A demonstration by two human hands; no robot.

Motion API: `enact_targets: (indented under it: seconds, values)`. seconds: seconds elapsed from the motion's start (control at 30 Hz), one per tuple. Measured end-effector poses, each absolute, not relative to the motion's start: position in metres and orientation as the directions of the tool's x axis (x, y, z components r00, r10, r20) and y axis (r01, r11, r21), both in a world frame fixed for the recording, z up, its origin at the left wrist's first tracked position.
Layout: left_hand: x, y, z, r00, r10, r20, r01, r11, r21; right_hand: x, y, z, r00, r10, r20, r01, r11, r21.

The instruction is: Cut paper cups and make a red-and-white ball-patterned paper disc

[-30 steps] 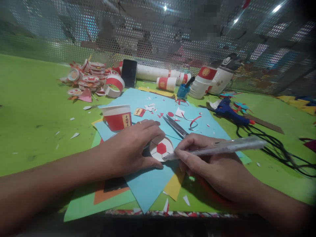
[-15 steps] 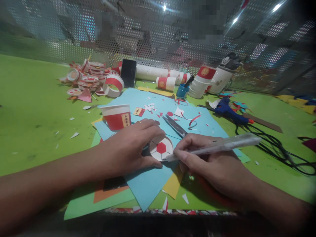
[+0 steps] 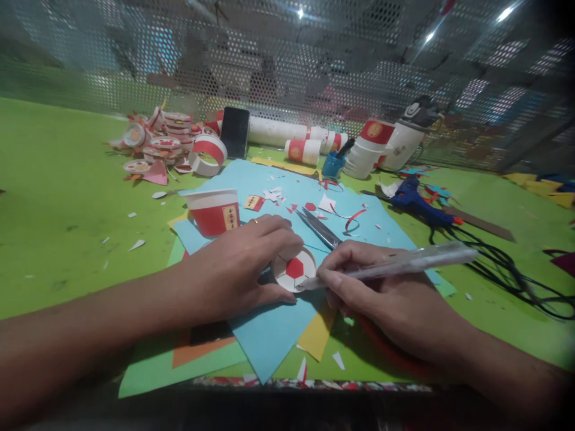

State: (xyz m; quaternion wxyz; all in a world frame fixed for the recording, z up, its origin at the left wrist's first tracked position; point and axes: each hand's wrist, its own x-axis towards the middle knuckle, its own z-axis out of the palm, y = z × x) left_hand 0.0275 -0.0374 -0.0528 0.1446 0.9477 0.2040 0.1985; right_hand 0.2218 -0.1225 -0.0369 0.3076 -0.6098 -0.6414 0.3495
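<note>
A small white paper disc (image 3: 294, 269) with a red hexagon in its middle and drawn lines lies on a light blue paper sheet (image 3: 269, 335). My left hand (image 3: 238, 269) curls around the disc's left side, fingers and thumb holding it down. My right hand (image 3: 381, 293) grips a clear-bodied pen (image 3: 395, 266) in a writing pinch, with the tip touching the disc's lower right edge. Scissors (image 3: 320, 230) lie just behind the disc, between both hands.
A red and white paper cup (image 3: 213, 211) stands behind my left hand. Farther back are a heap of cut cup pieces (image 3: 164, 146), a dark phone (image 3: 234, 131), lying cups (image 3: 304, 152), a blue pot (image 3: 332, 164), a bottle (image 3: 406, 140), and a blue glue gun (image 3: 415, 200) with black cable (image 3: 498, 263).
Almost nothing moved. My left hand shifted slightly over the disc's upper edge and the disc turned a little; the pen tip stays at the disc's lower right.
</note>
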Motion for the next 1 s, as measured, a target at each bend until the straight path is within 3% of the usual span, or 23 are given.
enact_targets:
  seconds: [0.47,0.6,0.7,0.83,1.0]
  values:
    - [0.027,-0.037,-0.054,0.845,0.416,0.336,0.292,-0.885,0.362,0.223,-0.12,-0.036,-0.107,0.993,-0.053,0.576,0.019,-0.817]
    - [0.027,-0.037,-0.053,0.849,0.416,0.324,0.289,-0.881,0.375,0.229,-0.12,-0.04,-0.089,0.996,0.027,0.334,0.056,-0.941]
    - [0.027,-0.036,-0.052,0.845,0.432,0.314,0.307,-0.874,0.377,0.233,-0.118,-0.04,0.063,0.98,0.186,0.207,0.17,-0.964]
    - [0.026,-0.039,-0.05,0.859,0.418,0.297,0.295,-0.877,0.38,0.234,-0.116,-0.039,0.17,0.947,0.272,0.404,0.185,-0.896]
    - [0.026,-0.045,-0.043,0.897,0.324,0.301,0.179,-0.889,0.422,0.232,-0.115,-0.039,-0.053,0.969,0.24,0.506,0.233,-0.83]
